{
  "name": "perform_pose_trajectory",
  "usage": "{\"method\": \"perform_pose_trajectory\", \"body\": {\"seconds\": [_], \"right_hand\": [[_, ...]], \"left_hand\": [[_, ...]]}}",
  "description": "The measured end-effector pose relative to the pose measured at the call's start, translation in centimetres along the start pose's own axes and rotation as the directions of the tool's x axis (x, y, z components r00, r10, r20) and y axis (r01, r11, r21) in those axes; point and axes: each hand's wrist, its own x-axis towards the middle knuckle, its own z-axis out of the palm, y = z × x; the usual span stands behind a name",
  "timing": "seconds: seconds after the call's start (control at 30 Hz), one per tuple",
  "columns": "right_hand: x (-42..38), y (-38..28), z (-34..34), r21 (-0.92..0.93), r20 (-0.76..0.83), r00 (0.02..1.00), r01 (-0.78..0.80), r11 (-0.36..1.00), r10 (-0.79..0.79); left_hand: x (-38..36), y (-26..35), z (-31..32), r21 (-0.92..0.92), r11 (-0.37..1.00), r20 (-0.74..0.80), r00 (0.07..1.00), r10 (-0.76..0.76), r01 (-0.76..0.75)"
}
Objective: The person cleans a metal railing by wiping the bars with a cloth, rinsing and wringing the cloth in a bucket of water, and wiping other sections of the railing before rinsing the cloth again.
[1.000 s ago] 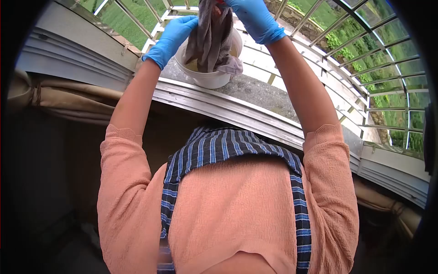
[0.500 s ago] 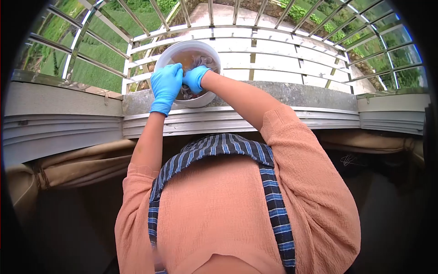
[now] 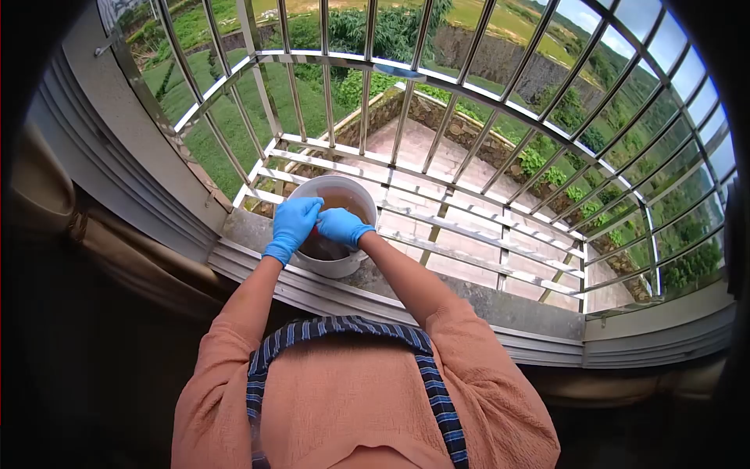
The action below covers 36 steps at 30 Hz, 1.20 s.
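Observation:
A white bucket (image 3: pixel 332 268) stands on the sill, with brownish water (image 3: pixel 348 202) in it. My left hand (image 3: pixel 294 225), in a blue glove, is closed over the bucket's left side. Beside it, my right hand (image 3: pixel 341 227), also blue-gloved, is closed over the middle of the bucket. Between the two hands shows a small red bit of wet cloth (image 3: pixel 315 233), which both seem to grip; most of it is hidden by the gloves. Below the hands the bucket's contents look dark and blurred.
Metal bars (image 3: pixel 484 102) form a cage around the window, with a slatted floor (image 3: pixel 437 211) beyond the concrete sill (image 3: pixel 500 301). White window tracks (image 3: pixel 539 344) run along the near edge. A tied beige curtain (image 3: pixel 133 258) hangs at the left.
The view has turned and tilted up, showing more railing and greenery. My right hand has come up out of the bucket's contents. The grey cloth seen there before no longer shows.

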Motion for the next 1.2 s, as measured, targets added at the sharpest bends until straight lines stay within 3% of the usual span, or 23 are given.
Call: {"method": "perform_pose_trajectory", "body": {"seconds": [0.03, 0.1, 0.13, 0.23, 0.3, 0.37, 0.47, 0.5, 0.57, 0.67, 0.7, 0.77, 0.83, 0.87, 0.97, 1.1, 1.13, 1.2], "right_hand": [[-0.8, -0.3, -1.4, 0.089, -0.071, 0.997, -0.009, 0.996, 0.015], [-2.1, -1.6, -4.3, 0.263, -0.213, 0.975, 0.000, 0.965, 0.058], [-1.5, -1.7, -4.9, 0.477, -0.264, 0.962, 0.070, 0.876, 0.067], [-1.6, -3.3, -8.3, 0.308, -0.546, 0.838, 0.226, 0.924, -0.023], [-3.9, -7.8, -12.0, 0.627, -0.449, 0.882, 0.197, 0.754, 0.143], [-4.4, -9.0, -13.6, 0.545, -0.559, 0.824, 0.282, 0.790, 0.092], [-4.4, -8.6, -14.9, 0.663, -0.528, 0.845, 0.345, 0.665, 0.088], [-5.0, -9.5, -15.3, 0.732, -0.474, 0.863, 0.273, 0.625, 0.177], [-5.0, -8.7, -14.4, 0.529, -0.556, 0.825, 0.258, 0.808, 0.100], [-4.8, -7.3, -12.2, 0.276, -0.493, 0.870, 0.147, 0.950, 0.008], [-4.2, -5.7, -10.7, 0.260, -0.458, 0.889, 0.152, 0.954, -0.017], [-3.4, -3.0, -7.9, 0.332, -0.297, 0.951, 0.021, 0.943, 0.083], [-2.8, -0.9, -5.6, 0.208, -0.201, 0.978, -0.011, 0.978, 0.054], [-2.3, -0.1, -4.8, 0.143, -0.153, 0.987, -0.022, 0.989, 0.044], [-0.8, 0.6, -3.9, -0.276, 0.146, 0.988, 0.083, 0.958, -0.043], [0.7, 2.1, -0.7, -0.519, 0.295, 0.949, 0.060, 0.853, 0.113], [0.6, 2.1, -0.3, -0.540, 0.319, 0.946, 0.133, 0.831, 0.056], [1.1, 2.0, 0.2, -0.587, 0.410, 0.908, 0.192, 0.786, 0.084]], "left_hand": [[0.3, -0.2, 0.3, -0.127, 0.992, -0.074, 0.997, -0.026, 0.016], [1.0, 0.7, -0.5, -0.022, 0.998, 0.012, 0.998, -0.058, 0.059], [0.9, 1.1, -1.1, 0.034, 0.996, 0.059, 0.995, -0.084, 0.082], [0.6, 1.3, -1.2, 0.126, 0.988, 0.131, 0.985, -0.109, 0.093], [0.6, 1.4, -1.3, 0.129, 0.989, 0.132, 0.988, -0.082, 0.065], [0.7, 2.2, -1.9, 0.172, 0.984, 0.142, 0.988, -0.064, 0.039], [0.4, 2.0, -1.8, 0.095, 0.995, 0.073, 0.997, -0.032, 0.025], [0.3, 1.6, -1.4, 0.087, 0.996, 0.021, 1.000, -0.014, 0.012], [0.2, 1.1, -1.1, 0.029, 0.999, -0.013, 0.999, 0.036, -0.036], [0.2, 0.5, -0.7, -0.031, 0.998, -0.061, 0.997, 0.052, -0.054], [0.2, 0.6, -1.0, -0.017, 0.999, -0.045, 0.998, 0.044, -0.045], [0.1, 0.8, -1.4, 0.013, 1.000, -0.008, 1.000, 0.028, -0.028], [0.2, 0.8, -1.4, 0.041, 0.999, 0.030, 0.999, 0.016, -0.017], [0.2, 0.7, -1.3, 0.033, 0.998, -0.025, 0.999, 0.046, -0.046], [0.2, 0.8, -1.3, 0.007, 0.999, -0.040, 0.998, 0.048, -0.048], [0.3, 0.8, -1.2, 0.014, 0.998, -0.027, 0.998, 0.056, -0.056], [0.2, 0.9, -1.3, 0.024, 0.999, -0.001, 0.999, 0.039, -0.039], [0.2, 0.9, -1.3, 0.045, 0.999, 0.052, 0.999, 0.007, -0.010]]}}
